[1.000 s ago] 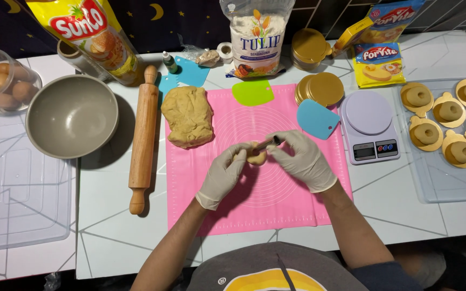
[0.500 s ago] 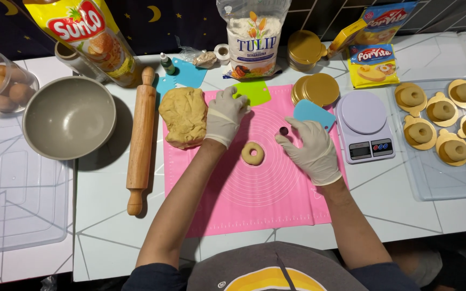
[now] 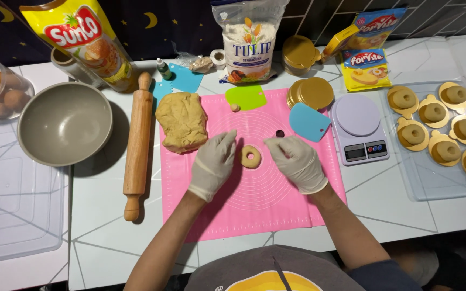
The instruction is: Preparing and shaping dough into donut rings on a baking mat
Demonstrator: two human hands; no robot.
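Both hands back at the dough ring [image 3: 251, 157] mid pink mat [image 3: 254, 215]: left hand [image 3: 213, 164] off the dough lump [image 3: 182, 122], open, fingertips beside the ring; right hand [image 3: 297, 163] loosely curled just right of it, so shaping looks resumed.

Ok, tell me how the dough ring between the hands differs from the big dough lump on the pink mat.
The dough ring is small, round and pierced by a centre hole; the dough lump is far larger, irregular and solid. The ring lies mid-mat between the left hand and right hand; the lump sits untouched at the mat's upper left corner. Both are the same tan dough, resting on the pink mat.
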